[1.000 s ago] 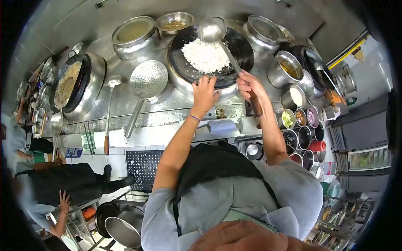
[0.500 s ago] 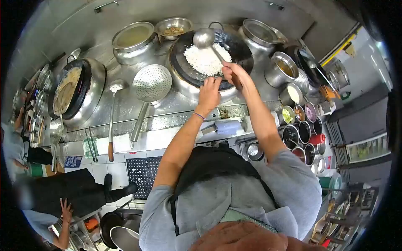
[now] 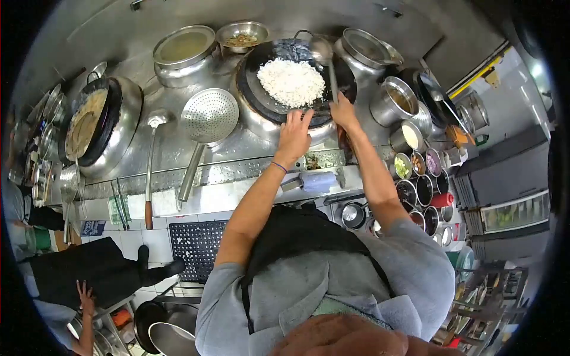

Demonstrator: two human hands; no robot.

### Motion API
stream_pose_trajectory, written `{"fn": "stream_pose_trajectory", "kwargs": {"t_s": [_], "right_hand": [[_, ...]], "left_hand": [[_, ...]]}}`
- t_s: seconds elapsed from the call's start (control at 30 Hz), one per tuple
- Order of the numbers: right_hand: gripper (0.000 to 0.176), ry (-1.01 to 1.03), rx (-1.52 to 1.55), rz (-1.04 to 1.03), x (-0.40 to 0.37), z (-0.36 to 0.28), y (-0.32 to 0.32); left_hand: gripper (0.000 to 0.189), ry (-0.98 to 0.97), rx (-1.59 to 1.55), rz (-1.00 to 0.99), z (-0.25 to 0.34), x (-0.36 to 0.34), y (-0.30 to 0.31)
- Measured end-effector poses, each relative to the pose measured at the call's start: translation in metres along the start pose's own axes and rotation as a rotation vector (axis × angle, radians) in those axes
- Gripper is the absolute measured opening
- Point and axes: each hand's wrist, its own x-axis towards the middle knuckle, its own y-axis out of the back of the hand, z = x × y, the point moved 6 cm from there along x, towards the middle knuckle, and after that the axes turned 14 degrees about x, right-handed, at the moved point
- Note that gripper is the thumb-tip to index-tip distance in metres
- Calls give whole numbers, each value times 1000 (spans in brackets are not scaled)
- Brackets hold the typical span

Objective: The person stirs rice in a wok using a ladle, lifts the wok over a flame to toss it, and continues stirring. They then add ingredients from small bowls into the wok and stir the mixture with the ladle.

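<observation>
White rice (image 3: 291, 83) lies in a mound in the dark wok (image 3: 252, 62) on the burner in front of me. My left hand (image 3: 295, 135) is at the wok's near rim, its fingers curled over the edge. My right hand (image 3: 344, 114) is closed round the handle of a ladle (image 3: 321, 51). The ladle's bowl is above the right far part of the wok, beside the rice and apart from it. The lower end of its handle passes under my right hand.
Left on the steel counter are a perforated skimmer (image 3: 209, 115), another ladle (image 3: 156, 118) and a second wok (image 3: 86, 127). Pots (image 3: 185, 50) stand behind. At right are a metal pot (image 3: 395, 102) and several ingredient containers (image 3: 403, 166). A co-worker in a black apron (image 3: 83, 267) stands at left.
The ladle has swung right, off the rice to the wok's far right side. My right hand has moved slightly right and down with it. My left hand has stayed at the rim.
</observation>
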Motion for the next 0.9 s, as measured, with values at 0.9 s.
{"fn": "stream_pose_trajectory", "kwargs": {"t_s": [0.9], "right_hand": [[60,-88,-483,-265,-172,-143,192]], "left_hand": [[26,-35,92,47,2,31,20]]}}
